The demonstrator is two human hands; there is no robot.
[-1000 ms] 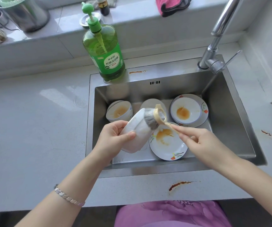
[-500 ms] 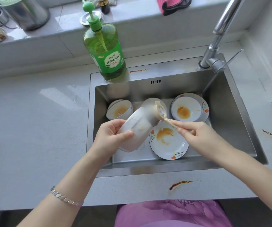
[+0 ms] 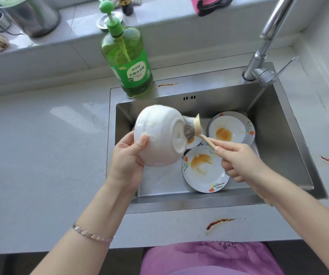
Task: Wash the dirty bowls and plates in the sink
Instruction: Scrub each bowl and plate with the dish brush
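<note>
My left hand (image 3: 127, 157) grips the white bowl (image 3: 157, 135), thumb across its wall, holding it tilted on its side above the left part of the sink (image 3: 282, 135). My right hand (image 3: 239, 161) is curled round the wooden handle of the dish brush (image 3: 196, 127), whose grey bristles press against the bowl's foot. The near plate (image 3: 205, 171) and far plate (image 3: 231, 128), both stained orange, lie on the sink floor.

Sink (image 3: 278, 139) floor's near-left corner lies bare (plates (image 3: 205, 169) crowd right).
</note>
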